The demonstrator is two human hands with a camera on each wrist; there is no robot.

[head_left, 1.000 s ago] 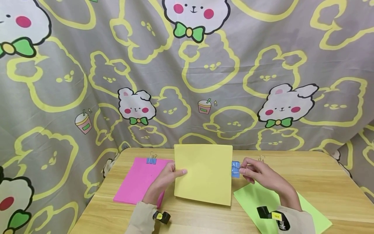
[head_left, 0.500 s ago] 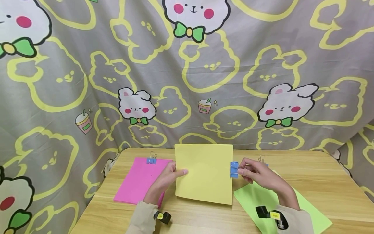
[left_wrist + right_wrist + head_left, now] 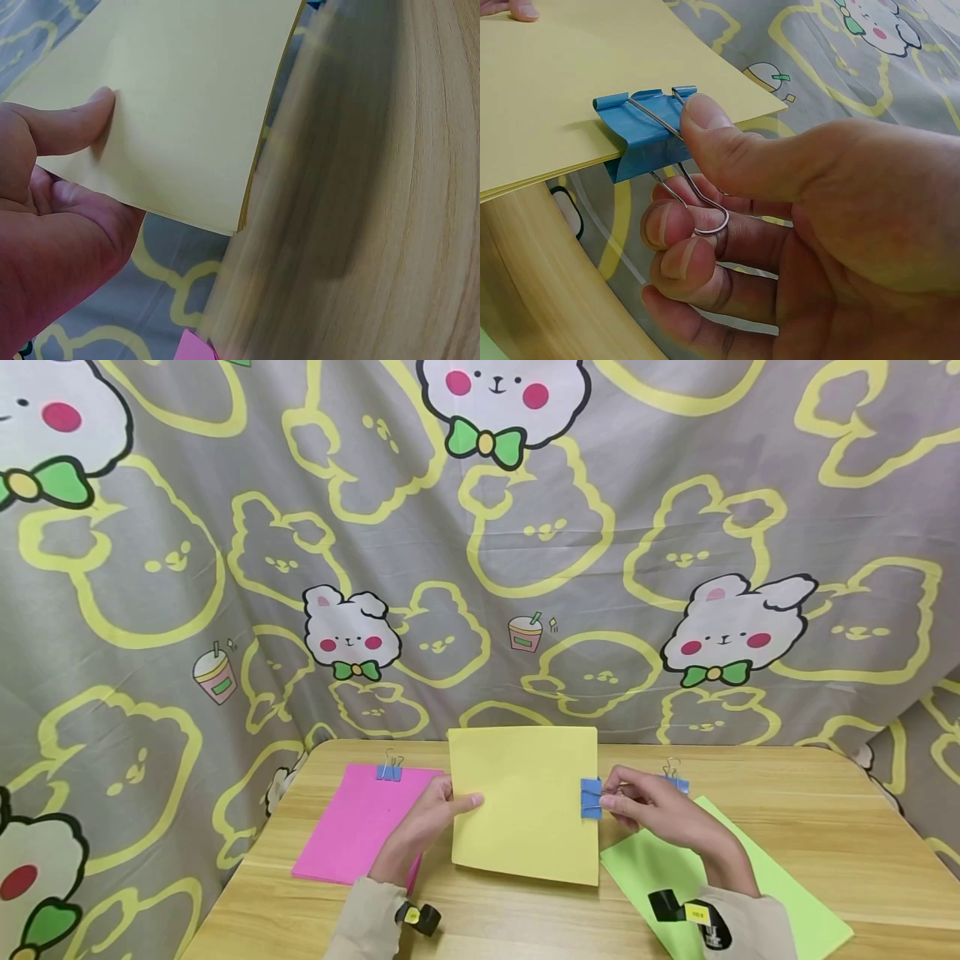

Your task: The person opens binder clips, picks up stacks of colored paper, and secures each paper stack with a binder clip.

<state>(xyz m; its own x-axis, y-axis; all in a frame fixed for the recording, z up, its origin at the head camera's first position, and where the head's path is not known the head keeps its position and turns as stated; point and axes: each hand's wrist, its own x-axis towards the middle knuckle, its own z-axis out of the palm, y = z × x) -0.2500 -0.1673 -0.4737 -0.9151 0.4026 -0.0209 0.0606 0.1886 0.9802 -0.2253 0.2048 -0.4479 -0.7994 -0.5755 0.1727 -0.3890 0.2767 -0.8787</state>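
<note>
A stack of yellow paper is held up over the table, its face toward the head camera. My left hand grips its left edge, thumb on the front and fingers behind. At the opposite edge my right hand pinches the wire handles of a blue binder clip between thumb and curled fingers. The clip straddles the paper's edge, one jaw lying over the front face. In the right wrist view one handle lies under the thumb and the other against the fingers.
Pink paper with a blue binder clip on its top edge lies at the left of the wooden table. Green paper lies at the right, partly under my right forearm. Another blue clip shows behind my right hand. A patterned curtain hangs behind.
My right hand has moved left with the binder clip, from just beside the yellow paper's right edge to over that edge. The left hand and paper have barely moved.
</note>
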